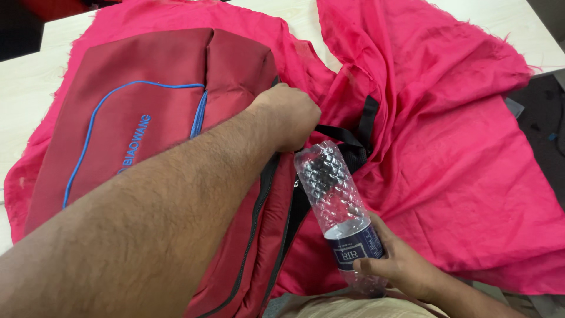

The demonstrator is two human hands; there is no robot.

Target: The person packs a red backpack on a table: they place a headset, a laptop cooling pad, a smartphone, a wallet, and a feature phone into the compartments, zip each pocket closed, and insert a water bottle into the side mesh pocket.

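Observation:
A dark red backpack (147, 100) with blue piping lies flat on a pink cloth (447, 135) spread over a pale table (29, 76). My left hand (288, 115) reaches across the backpack and grips its upper right edge, next to a black strap (353, 138). My right hand (400, 265) holds a clear dimpled plastic bottle (329, 188) with a dark blue label by its lower end. The bottle points up and left, its top end close to the backpack's side and the black zip (262, 200).
The pink cloth bunches in folds at the upper middle and hangs over the table's right edge. A dark floor (541, 112) shows to the right. Beige fabric (341, 307) sits at the bottom edge, near my body.

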